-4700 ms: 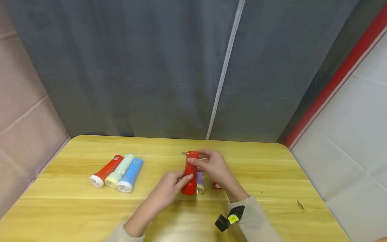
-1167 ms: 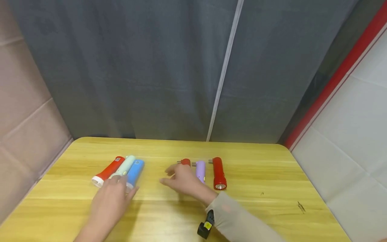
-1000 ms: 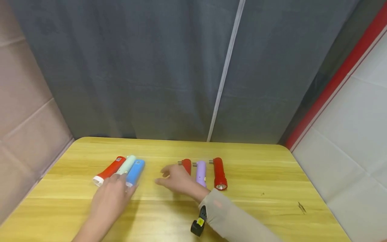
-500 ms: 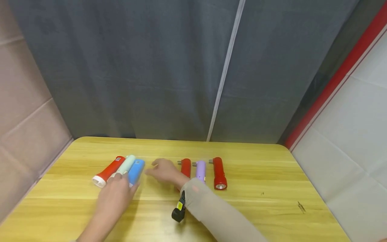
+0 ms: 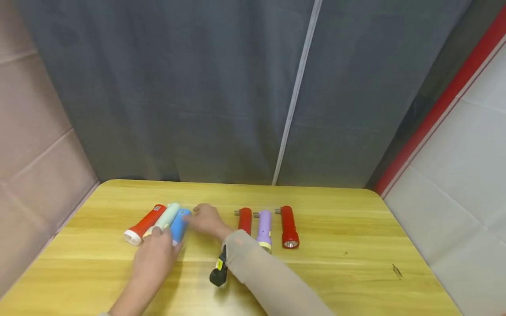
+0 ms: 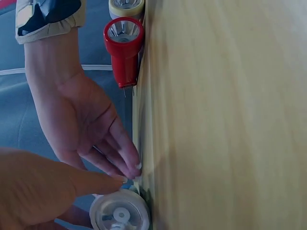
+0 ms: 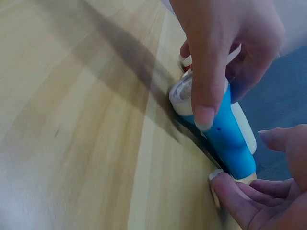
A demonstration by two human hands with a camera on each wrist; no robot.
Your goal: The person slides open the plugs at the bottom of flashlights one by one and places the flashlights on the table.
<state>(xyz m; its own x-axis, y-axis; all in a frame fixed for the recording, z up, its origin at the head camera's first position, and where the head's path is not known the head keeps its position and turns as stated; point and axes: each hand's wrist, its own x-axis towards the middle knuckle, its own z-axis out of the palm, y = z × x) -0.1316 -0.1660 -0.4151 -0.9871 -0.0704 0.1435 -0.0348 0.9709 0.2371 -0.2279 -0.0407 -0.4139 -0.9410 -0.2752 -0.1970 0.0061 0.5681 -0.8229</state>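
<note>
A blue flashlight (image 5: pixel 179 226) with a clear white head lies on the left part of the table. My left hand (image 5: pixel 155 256) grips it near the head; in the right wrist view the thumb presses the near side of the blue barrel (image 7: pixel 232 143) and the fingers go behind it. My right hand (image 5: pixel 207 220) is at its tail end, fingertips beside the barrel and thumb apart from it. Against its left side lie a mint-green flashlight (image 5: pixel 168 216), partly hidden by my left hand, and a red flashlight (image 5: pixel 147 222) with a white head.
To the right lie a red flashlight (image 5: pixel 245 219), partly hidden by my right forearm, a purple one (image 5: pixel 264 226) and another red one (image 5: pixel 289 226), all with plug prongs pointing left. A grey curtain (image 5: pixel 178 87) hangs behind the wooden table (image 5: pixel 356 263).
The red flashlight once held in both hands now lies in the right row. My left hand went to the left group; my right hand moved left to the blue flashlight's tail.
</note>
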